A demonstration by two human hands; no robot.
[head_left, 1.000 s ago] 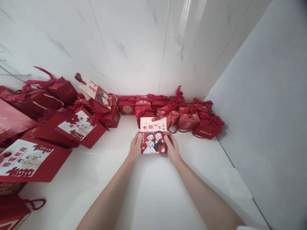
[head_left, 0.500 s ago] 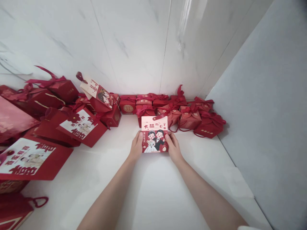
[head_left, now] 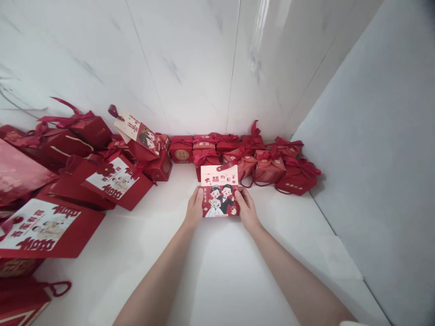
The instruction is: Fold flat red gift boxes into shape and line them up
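A red and cream wedding gift box [head_left: 220, 194] is upright between my two hands, its front printed with a cartoon bride and groom. A ribbon loop sticks up at its top. My left hand [head_left: 195, 206] grips the left side of the box, thumb at the front edge. On the opposite side my right hand [head_left: 247, 208] closes on it the same way. The fingers behind the box are hidden. Directly behind it stand small red ribbon-tied boxes [head_left: 270, 168], partly covered by the held one.
Larger red gift boxes with white picture panels [head_left: 47, 226] crowd the left side of the white surface [head_left: 224, 280]. A cream-topped box [head_left: 139, 136] leans among them. A marbled wall [head_left: 190, 59] rises behind, and a grey panel [head_left: 384, 149] stands at the right.
Both hands still hold the gift box in nearly the same place. The view has shifted very slightly; nothing has been let go or taken up.
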